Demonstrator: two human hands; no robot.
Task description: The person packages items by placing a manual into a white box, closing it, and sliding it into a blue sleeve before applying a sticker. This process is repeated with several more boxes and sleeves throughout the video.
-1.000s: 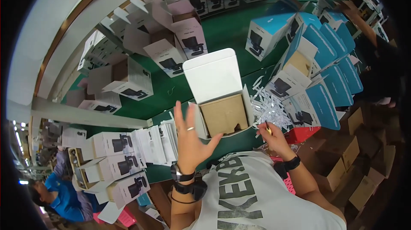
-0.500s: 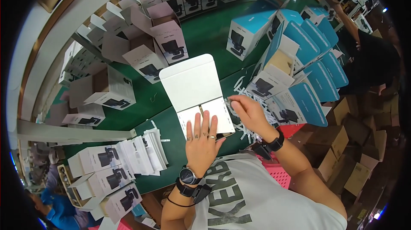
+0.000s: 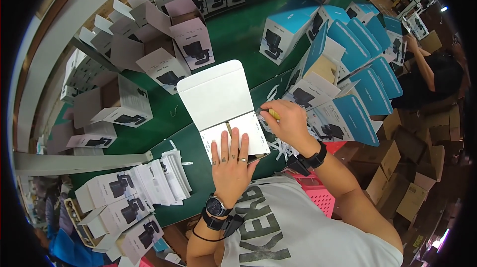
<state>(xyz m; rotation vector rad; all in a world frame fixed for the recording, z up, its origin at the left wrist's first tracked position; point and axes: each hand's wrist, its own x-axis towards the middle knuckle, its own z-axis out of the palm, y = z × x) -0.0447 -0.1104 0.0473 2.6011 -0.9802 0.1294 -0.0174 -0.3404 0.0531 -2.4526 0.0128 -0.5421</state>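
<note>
An open box (image 3: 214,97) stands in front of me, its white lid raised and pointing away. My left hand (image 3: 231,170) lies on its inner white flaps with the fingers stretched out and spread, and a narrow gap shows between the flaps. At the box's right edge, my right hand (image 3: 289,125) is closed around a small yellow object (image 3: 274,114); the fingers hide most of it, so its kind cannot be made out. Thin white paper strips (image 3: 281,151) are heaped under and beside that hand.
Packed boxes with raised blue lids (image 3: 367,88) crowd the right. Open boxes (image 3: 164,70) line the left and far side of the green table (image 3: 233,33). A paper stack (image 3: 174,180) lies at left. Brown cartons (image 3: 375,162) cover the right floor. A co-worker's arm (image 3: 422,63) reaches in far right.
My right hand has turned and come closer to the box's right edge; the yellow object now shows in it. My left hand stays flat on the flaps. The view has shifted slightly.
</note>
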